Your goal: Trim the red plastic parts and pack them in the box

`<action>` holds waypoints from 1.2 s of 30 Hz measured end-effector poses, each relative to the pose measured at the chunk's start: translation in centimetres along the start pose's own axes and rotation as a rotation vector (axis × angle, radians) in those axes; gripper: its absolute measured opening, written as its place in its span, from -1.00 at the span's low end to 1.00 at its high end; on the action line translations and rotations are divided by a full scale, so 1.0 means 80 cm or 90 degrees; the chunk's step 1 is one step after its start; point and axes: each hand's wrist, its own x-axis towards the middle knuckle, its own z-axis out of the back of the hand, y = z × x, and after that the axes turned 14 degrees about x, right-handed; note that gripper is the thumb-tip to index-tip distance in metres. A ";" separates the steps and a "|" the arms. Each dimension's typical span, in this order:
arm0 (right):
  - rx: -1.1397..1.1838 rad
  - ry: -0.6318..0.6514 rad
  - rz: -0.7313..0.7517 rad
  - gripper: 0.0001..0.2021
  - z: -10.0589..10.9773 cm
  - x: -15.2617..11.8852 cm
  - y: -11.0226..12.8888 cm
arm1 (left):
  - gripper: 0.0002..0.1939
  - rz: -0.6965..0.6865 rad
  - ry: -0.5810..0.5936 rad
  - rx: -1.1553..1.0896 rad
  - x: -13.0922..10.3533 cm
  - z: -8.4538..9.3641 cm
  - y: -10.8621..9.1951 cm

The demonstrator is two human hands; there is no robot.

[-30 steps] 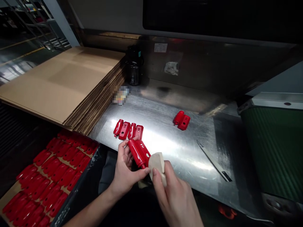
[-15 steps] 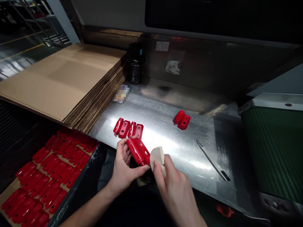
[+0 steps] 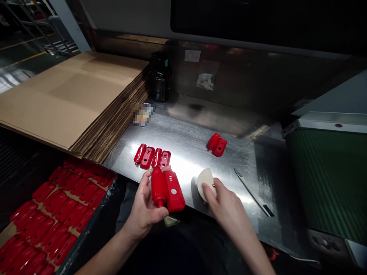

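Observation:
My left hand [image 3: 140, 208] is wrapped around a red plastic housing [image 3: 159, 186], which has a rounded barrel beside a flat plate with small slots and a round hole. The thumb presses near the barrel's lower tip. To the right, my right hand [image 3: 228, 204] pinches an off-white half-round pad [image 3: 205, 180] just over the metal table, apart from the housing. Behind my left hand, similar red housings [image 3: 147, 157] lie side by side on the table. Another red housing [image 3: 219, 146] sits farther back to the right.
A slim pale knife-like tool [image 3: 254, 193] lies on the metal table [image 3: 183, 130]. Stacked cardboard sheets [image 3: 71, 88] rise at left, above a lined box of several red parts [image 3: 57, 206]. A dark jug [image 3: 159, 78] stands behind; a green conveyor belt [image 3: 327, 175] is at right.
My right hand has moved the pad rightward, away from the housing. My left hand has turned the housing more upright, its slotted face now showing more fully.

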 end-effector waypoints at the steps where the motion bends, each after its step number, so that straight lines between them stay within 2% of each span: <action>1: 0.002 0.006 -0.018 -0.62 0.010 0.013 -0.012 | 0.03 0.013 0.020 -0.027 -0.001 -0.001 -0.002; 2: 0.002 -0.003 -0.023 -0.60 0.018 0.024 -0.022 | 0.00 0.024 0.034 -0.046 -0.001 -0.001 -0.004; 4: -0.003 -0.074 -0.025 -0.55 0.027 0.033 -0.037 | -0.05 0.031 0.049 -0.075 0.000 -0.002 -0.004; 6: 0.020 -0.146 -0.023 -0.44 0.023 0.024 -0.038 | -0.07 0.026 0.067 -0.093 0.002 -0.002 0.000; 7: 0.045 -0.139 -0.018 -0.40 0.016 0.014 -0.034 | -0.07 0.021 0.079 -0.098 0.003 -0.001 0.002; 8: 0.103 -0.086 -0.015 -0.36 0.006 0.001 -0.027 | -0.07 0.016 0.093 -0.100 0.003 -0.001 0.005; 9: 0.203 0.006 -0.021 -0.33 -0.005 -0.013 -0.017 | -0.05 0.015 0.109 -0.097 0.004 -0.001 0.008; 12: 0.637 0.310 -0.105 -0.34 -0.036 -0.043 0.015 | -0.01 0.041 0.197 -0.080 0.008 0.004 0.016; 13: 0.751 0.357 -0.137 -0.38 -0.043 -0.043 0.024 | 0.00 0.047 0.218 -0.063 0.010 0.007 0.019; 14: 0.815 0.357 -0.160 -0.40 -0.046 -0.038 0.031 | 0.02 0.040 0.221 -0.035 0.012 0.012 0.021; 15: 0.824 0.325 -0.162 -0.41 -0.046 -0.025 0.035 | 0.05 0.018 0.206 0.005 0.015 0.017 0.022; 18: 0.759 0.178 -0.138 -0.52 -0.035 0.045 0.040 | 0.09 -0.077 0.122 0.148 0.018 0.037 0.024; 20: 0.707 0.109 -0.139 -0.76 -0.028 0.106 0.046 | 0.01 -0.090 0.124 0.207 0.015 0.048 0.024; 21: 0.677 0.087 -0.139 -0.78 -0.028 0.136 0.053 | -0.05 -0.080 0.140 0.220 0.012 0.052 0.025; 23: 0.609 0.079 -0.132 -0.75 -0.037 0.186 0.074 | -0.14 -0.056 0.178 0.233 0.003 0.055 0.025; 25: 0.524 0.104 -0.110 -0.73 -0.050 0.217 0.101 | -0.21 -0.037 0.210 0.246 -0.007 0.055 0.025; 27: 0.411 0.131 -0.076 -0.70 -0.059 0.224 0.124 | -0.28 -0.029 0.225 0.267 -0.016 0.056 0.024; 29: 0.277 0.135 -0.027 -0.70 -0.052 0.213 0.133 | -0.32 -0.032 0.227 0.287 -0.022 0.061 0.022; 31: 0.155 0.102 0.029 -0.77 -0.025 0.194 0.126 | -0.36 -0.031 0.222 0.305 -0.025 0.069 0.020; 33: 0.065 0.032 0.066 -0.79 0.016 0.179 0.104 | -0.39 -0.021 0.216 0.316 -0.025 0.077 0.018; 34: 0.031 -0.012 0.070 -0.67 0.037 0.176 0.089 | -0.40 -0.017 0.216 0.317 -0.022 0.079 0.017; 36: -0.018 -0.070 0.060 -0.30 0.074 0.180 0.055 | -0.41 -0.013 0.230 0.307 -0.015 0.078 0.017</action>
